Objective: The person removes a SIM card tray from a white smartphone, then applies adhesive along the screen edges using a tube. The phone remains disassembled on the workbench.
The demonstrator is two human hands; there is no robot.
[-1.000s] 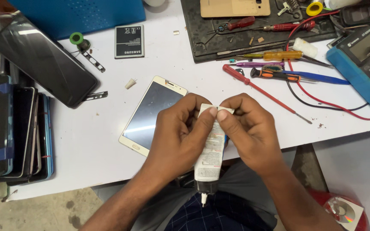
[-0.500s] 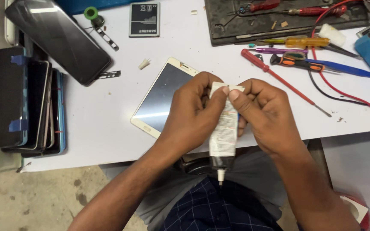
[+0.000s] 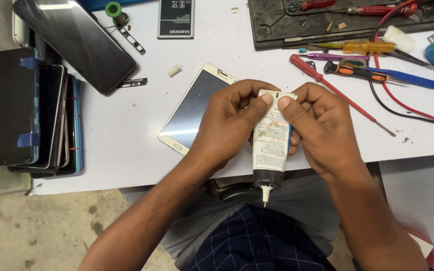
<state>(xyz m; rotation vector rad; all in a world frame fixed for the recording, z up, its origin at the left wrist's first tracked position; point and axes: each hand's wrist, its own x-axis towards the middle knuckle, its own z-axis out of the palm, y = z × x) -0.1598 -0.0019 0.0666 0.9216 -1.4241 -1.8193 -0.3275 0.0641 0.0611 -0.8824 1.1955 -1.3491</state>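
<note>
I have both hands on a white glue tube [image 3: 271,143], held upright-down over the near edge of the table [image 3: 116,150], its black collar and thin white nozzle pointing toward my lap at 6 o'clock. My left hand [image 3: 227,123] clamps the tube from the 9 o'clock side, thumb pressed on the flat crimped end at the top. My right hand [image 3: 322,128] grips it from 3 o'clock, thumb tip meeting the left thumb on that same crimped end, fingers wrapped behind the tube body. Both grips are clenched on the tube.

Just behind my left hand, toward 10 o'clock, a gold-framed phone [image 3: 197,108] lies face up and tilted on the white table, partly covered by my knuckles. A small white cap [image 3: 175,71] lies beyond it at 11 o'clock. Farther out at 11 o'clock sit a black phone battery [image 3: 176,18] and a large dark screen panel [image 3: 74,42], with a green tape roll [image 3: 113,9] between them. At 9 o'clock a stack of phones [image 3: 26,120] rests at the table's left edge. From 1 to 2 o'clock lie a red screwdriver [image 3: 337,93], an orange-and-black screwdriver [image 3: 357,72], a yellow-handled screwdriver [image 3: 362,47] and a dark tool tray [image 3: 272,25].
</note>
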